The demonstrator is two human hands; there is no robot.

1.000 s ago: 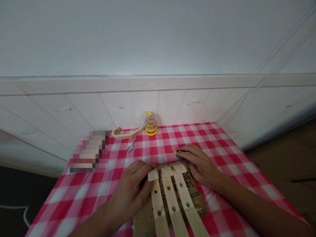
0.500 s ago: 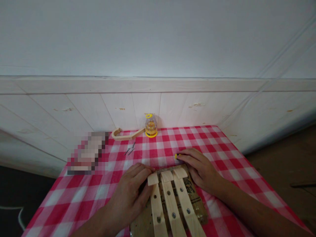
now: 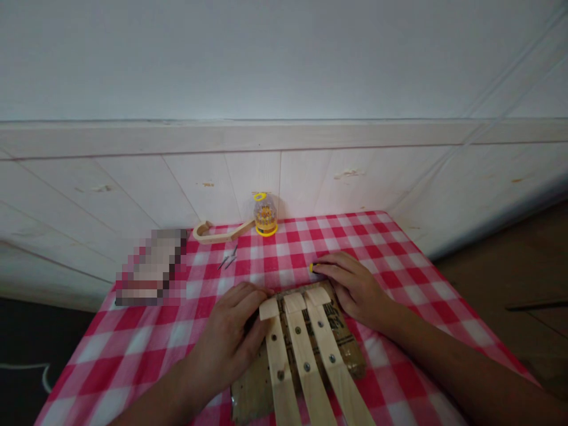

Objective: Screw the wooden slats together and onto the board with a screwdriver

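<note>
Three pale wooden hooks (image 3: 300, 340) lie side by side with dark screws in them, on a tape-wrapped cardboard pad (image 3: 251, 387) with black print. My left hand (image 3: 233, 328) is closed at the curved end of the leftmost hook, its thumb along the hook's side. Beyond the pad's right corner, my right hand (image 3: 355, 290) rests with curled fingers around a small yellow-and-black screwdriver (image 3: 313, 268). Only the screwdriver's yellow and black end shows; the fingers hide the rest.
A clear, yellow-based container of screwdriver bits (image 3: 265, 216) stands by the wall. Beside it lies another wooden hook (image 3: 217, 238), with thin metal bits (image 3: 228, 259) in front. A blurred, flat object (image 3: 153, 266) is at left. A red-and-white checked cloth (image 3: 399, 275) covers the table.
The whole view has shifted, so the table and everything on it appear slightly higher and further left. Both hands keep their places and grips.
</note>
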